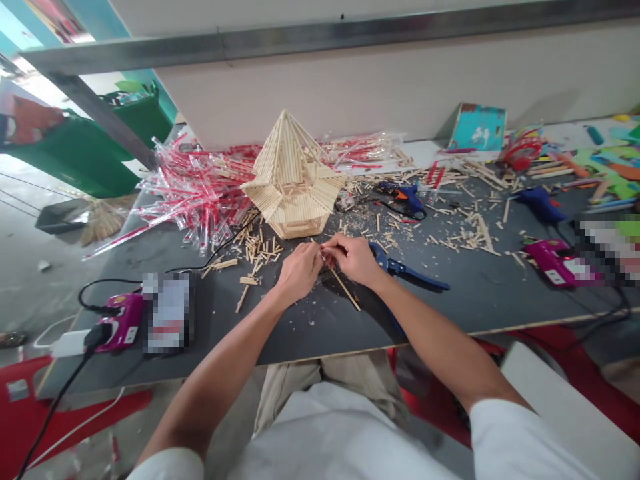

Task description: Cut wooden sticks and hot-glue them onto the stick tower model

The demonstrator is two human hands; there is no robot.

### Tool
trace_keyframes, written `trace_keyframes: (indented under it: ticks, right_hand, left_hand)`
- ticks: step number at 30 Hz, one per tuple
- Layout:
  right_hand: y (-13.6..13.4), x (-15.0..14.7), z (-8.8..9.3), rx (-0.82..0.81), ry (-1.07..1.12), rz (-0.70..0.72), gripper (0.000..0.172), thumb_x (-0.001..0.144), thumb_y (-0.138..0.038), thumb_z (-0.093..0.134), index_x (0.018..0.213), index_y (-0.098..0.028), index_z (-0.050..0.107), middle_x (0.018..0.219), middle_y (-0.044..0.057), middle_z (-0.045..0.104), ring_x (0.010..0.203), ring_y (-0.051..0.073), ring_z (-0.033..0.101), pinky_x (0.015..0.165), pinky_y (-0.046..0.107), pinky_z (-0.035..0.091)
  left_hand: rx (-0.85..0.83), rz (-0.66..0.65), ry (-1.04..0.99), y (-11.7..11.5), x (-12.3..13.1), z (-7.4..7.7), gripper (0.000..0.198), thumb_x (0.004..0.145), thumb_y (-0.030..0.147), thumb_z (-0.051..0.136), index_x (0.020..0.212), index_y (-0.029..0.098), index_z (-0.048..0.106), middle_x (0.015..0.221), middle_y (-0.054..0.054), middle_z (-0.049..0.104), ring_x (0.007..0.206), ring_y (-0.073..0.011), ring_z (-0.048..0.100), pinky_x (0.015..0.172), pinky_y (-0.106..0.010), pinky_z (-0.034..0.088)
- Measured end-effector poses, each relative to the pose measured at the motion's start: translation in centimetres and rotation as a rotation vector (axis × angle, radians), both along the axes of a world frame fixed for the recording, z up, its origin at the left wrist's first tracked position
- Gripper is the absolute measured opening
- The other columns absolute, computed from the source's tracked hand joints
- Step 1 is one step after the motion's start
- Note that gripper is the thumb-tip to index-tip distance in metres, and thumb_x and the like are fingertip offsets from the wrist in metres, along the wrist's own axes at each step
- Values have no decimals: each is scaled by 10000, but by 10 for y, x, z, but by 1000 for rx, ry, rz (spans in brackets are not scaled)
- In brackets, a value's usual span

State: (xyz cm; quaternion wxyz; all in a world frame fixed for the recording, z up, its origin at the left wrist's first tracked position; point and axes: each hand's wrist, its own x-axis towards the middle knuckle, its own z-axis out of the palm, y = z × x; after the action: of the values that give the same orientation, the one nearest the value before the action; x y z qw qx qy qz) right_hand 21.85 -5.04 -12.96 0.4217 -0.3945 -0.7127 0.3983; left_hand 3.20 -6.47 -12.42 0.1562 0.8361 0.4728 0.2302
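Observation:
My left hand (299, 270) and my right hand (354, 259) meet over the dark table (310, 330), both closed in a pinch on a thin wooden stick (345, 289) that slants down to the right. Just beyond them stands a small house model (291, 179) built of wooden sticks, with a pointed roof. Blue-handled cutters (407, 269) lie right beside my right hand. Loose cut sticks (257, 252) are scattered left of my left hand.
A heap of red-and-clear wrappers (200, 190) lies back left. A blue glue gun (407, 197) and another (539, 203) lie back right among stick scraps. Purple devices (117, 321) (555, 261) with cables sit at both ends. A teal box (477, 127) leans on the wall.

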Motion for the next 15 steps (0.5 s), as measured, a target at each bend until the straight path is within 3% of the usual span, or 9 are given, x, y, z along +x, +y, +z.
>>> trace_keyframes:
  ticks: [15]
  right_hand:
    - [1,2,-3,53,-26,-24,138,995,-304,600,946,-207,687,668,-12,693,555,138,672,583,259,553]
  left_hand:
    - [32,6,0,1,1,-4,273,1089,279,298,888,231,476,881,-47,614,871,-216,539,755,-344,409]
